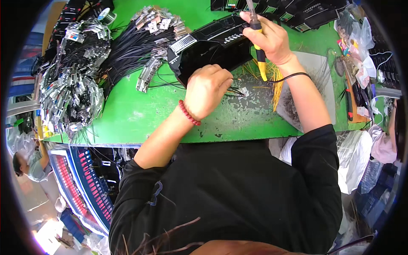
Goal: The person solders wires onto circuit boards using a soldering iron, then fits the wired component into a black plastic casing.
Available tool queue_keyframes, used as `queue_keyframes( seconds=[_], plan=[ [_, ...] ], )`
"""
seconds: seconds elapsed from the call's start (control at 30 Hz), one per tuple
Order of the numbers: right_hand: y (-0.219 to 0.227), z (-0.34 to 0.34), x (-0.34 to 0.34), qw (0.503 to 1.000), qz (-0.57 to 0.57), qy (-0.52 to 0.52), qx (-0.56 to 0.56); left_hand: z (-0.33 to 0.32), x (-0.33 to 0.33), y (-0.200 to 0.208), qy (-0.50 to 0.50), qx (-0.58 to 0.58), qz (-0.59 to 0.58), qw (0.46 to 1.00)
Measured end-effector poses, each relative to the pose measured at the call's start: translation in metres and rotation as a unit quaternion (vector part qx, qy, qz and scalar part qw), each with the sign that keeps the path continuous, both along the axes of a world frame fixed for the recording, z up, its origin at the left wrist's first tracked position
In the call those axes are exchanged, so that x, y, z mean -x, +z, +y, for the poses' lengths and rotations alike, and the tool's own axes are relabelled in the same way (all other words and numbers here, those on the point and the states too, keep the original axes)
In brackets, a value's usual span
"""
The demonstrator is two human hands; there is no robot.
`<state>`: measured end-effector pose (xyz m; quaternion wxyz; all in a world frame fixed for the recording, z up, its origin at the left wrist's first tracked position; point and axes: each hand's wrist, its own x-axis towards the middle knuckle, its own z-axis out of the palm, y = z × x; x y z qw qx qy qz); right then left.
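Observation:
A long black plastic housing point(212, 51) with a silvery grid at its left end lies tilted on the green bench. Over its near edge curls my left hand point(207, 87), a red bead bracelet point(188, 113) on the wrist. Its fingers are closed and partly hidden, so what they pinch cannot be made out. Thin wires point(234, 90) come out beside that hand. Above the housing's right end, my right hand point(272, 40) grips a yellow-and-black corded hand tool point(260, 55). The tool stands nearly upright, yellow cone downward; a black cord point(293, 75) bends past my wrist.
Bundled black cables with silvery connectors point(72, 97) cover the bench's left side, and another bundle point(157, 23) lies farther back. More black housings point(293, 15) line the back. Yellow wires point(277, 91) lie by a dirty grey mat point(308, 102). Plastic bags point(363, 42) are at right.

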<state>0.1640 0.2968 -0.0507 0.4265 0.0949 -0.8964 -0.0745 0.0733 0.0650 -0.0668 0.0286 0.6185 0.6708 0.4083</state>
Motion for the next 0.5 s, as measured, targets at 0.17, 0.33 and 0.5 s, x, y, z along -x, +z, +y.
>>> queue_keyframes(
  seconds=[0.17, 0.33, 0.5],
  plan=[
    [0.0, -0.036, -0.038, 0.951, 0.01, 0.038, 0.305, 0.002, -0.004, -0.015, 0.012, 0.031, -0.063, 0.997],
    [-0.039, -0.12, -0.085, 0.794, -0.035, -0.026, 0.606, 0.006, -0.013, -0.019, -0.018, 0.048, -0.081, 0.995],
    [-0.049, -0.134, -0.082, 0.773, -0.052, -0.055, 0.63, 0.007, -0.019, -0.019, -0.026, 0.024, -0.094, 0.995]
  ],
)
